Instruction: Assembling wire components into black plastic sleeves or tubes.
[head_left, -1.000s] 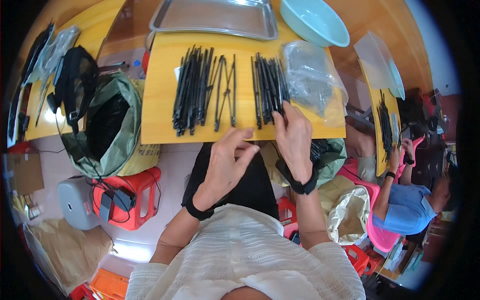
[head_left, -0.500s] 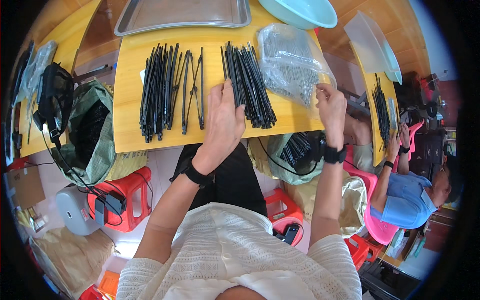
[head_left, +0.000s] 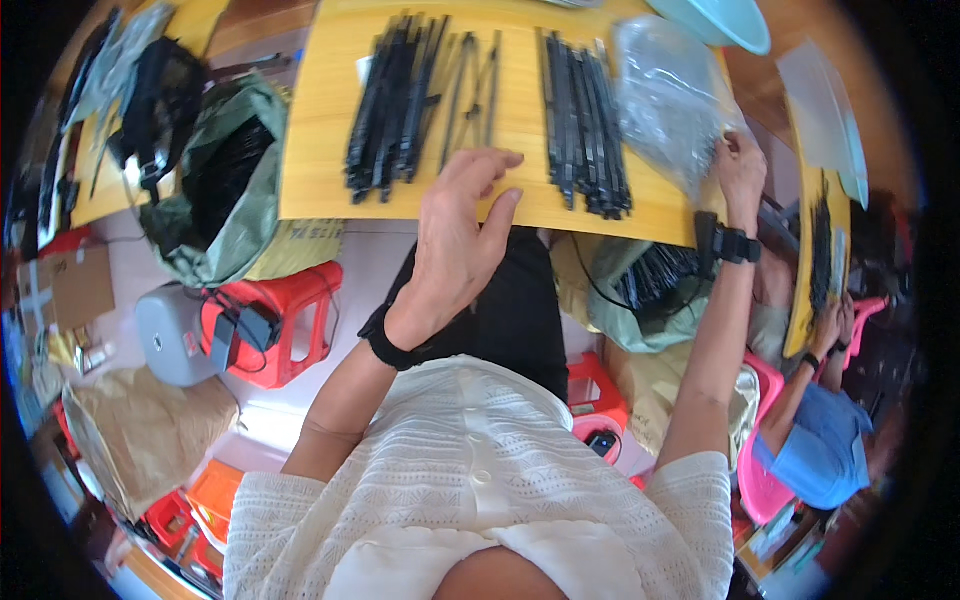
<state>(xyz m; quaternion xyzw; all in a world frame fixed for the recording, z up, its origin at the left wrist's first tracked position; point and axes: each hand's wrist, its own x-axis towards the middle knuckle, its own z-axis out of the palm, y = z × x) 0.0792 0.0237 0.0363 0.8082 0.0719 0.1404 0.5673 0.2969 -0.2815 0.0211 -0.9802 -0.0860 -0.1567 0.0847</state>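
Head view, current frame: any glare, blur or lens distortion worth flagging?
Head view: white glare on the floor at lower left, and shiny highlights on the clear plastic bag; head view: the black strips look slightly smeared, and the co-worker's blue shirt is soft near the right rim; head view: fisheye bending toward the rim, with blacked-out corners.

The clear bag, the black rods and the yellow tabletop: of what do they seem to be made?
Clear bag: thin, glossy plastic film, by its see-through wrinkles and highlights.
Black rods: perhaps plastic or coated metal, slightly shiny, with pale streaks; blur leaves it open.
Yellow tabletop: probably wood or wood-look laminate, smooth, judging by its faint grain.
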